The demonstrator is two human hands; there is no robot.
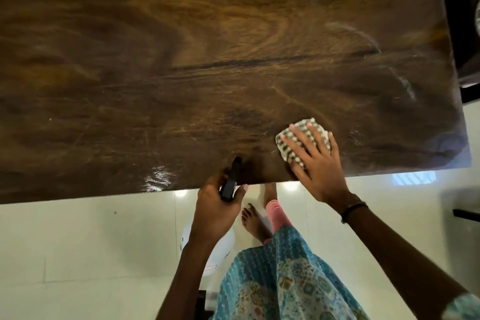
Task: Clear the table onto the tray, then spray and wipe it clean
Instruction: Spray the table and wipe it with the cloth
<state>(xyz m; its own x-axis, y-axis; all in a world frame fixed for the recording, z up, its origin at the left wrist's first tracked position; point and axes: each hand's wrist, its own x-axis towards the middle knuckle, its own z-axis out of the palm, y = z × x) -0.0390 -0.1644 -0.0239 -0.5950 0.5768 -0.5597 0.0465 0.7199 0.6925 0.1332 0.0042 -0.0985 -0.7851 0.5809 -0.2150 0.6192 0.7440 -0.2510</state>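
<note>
The dark wooden table (181, 60) fills my view above a pale tiled floor (78, 241). My right hand (315, 163) presses straight, spread fingers (298, 135) flat on the checked cloth (291, 148) near the table's near edge. My left hand (215, 213) grips the white spray bottle (226, 241), its black nozzle (231, 179) pointing away over the table edge.

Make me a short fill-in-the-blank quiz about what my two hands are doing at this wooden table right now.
1. The right hand presses a checked ____ flat on the table.
2. The left hand grips the black trigger of a white spray ____.
3. The cloth lies near the table's ____ edge, close to the person.

Missing words: cloth; bottle; near
</note>
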